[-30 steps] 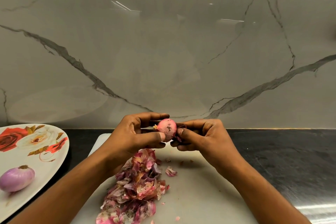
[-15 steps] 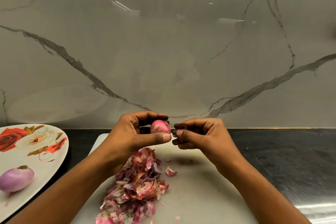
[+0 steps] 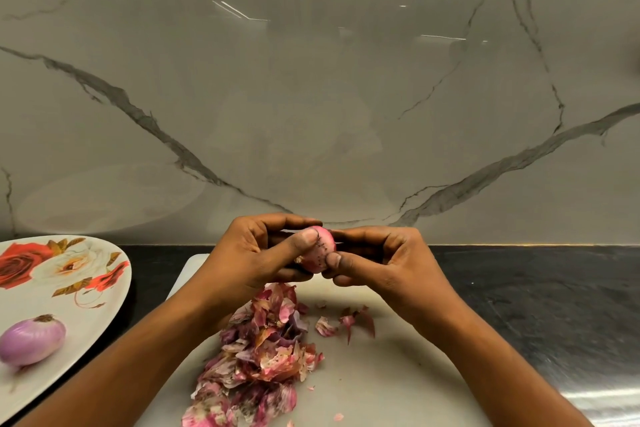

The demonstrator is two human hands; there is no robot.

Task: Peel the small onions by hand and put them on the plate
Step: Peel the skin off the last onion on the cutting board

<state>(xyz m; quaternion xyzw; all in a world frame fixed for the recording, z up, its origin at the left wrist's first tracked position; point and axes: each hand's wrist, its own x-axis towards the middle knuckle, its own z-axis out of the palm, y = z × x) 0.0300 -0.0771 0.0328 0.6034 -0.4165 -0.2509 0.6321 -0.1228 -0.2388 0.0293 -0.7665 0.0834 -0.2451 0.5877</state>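
One peeled onion (image 3: 33, 340) lies on the flowered plate (image 3: 79, 291) at 8 o'clock. A thick heap of peels (image 3: 263, 357) on the white cutting board (image 3: 398, 378) at 6 o'clock suggests more than one onion has been skinned, though only that one shows on the part of the plate in view. The small onion (image 3: 320, 248) now in hand is held in the air just above the far end of the board, near the middle of the view and in front of the marble wall (image 3: 311, 80). The left hand (image 3: 256, 253) grips it, with the thumb laid over its top and the fingers curled behind. The right hand (image 3: 388, 263) has its fingers closed, thumb and fingertip pinching at the onion's 4 o'clock flank. The onion's surface is pink and speckled with dark flecks, so I judge that some skin is left to strip before it goes to the plate. Its long axis seems to run from about 1 o'clock to 7 o'clock, with a tan stub at the 7 o'clock end. The hands hide the other end. The peeled onion lies on its side, long axis from 8 to 2 o'clock, with its brown stub toward 1 o'clock. No other unpeeled onions show on the dark desk (image 3: 536, 305).
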